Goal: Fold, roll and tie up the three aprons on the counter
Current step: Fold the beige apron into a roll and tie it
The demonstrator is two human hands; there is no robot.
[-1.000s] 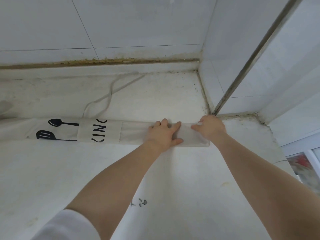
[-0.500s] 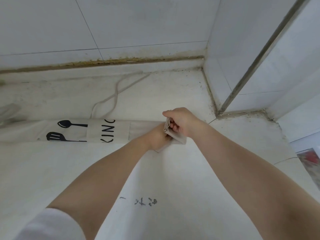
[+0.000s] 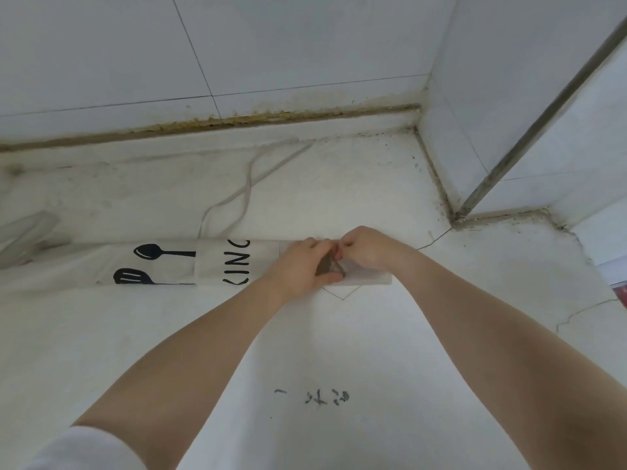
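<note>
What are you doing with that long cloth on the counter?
That cloth is an apron folded into a long strip on the white counter. Both hands, left hand and right hand, are pinching its right end and starting to roll it up. Its tie strings lie loose behind it, not yet tied.

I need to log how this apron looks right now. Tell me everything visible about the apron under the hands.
The apron is off-white cloth folded into a long narrow band lying flat along the counter. Black spoon and spatula prints and the letters KINC show. Its ties trail toward the wall. The left hand and right hand pinch its right end.
</note>
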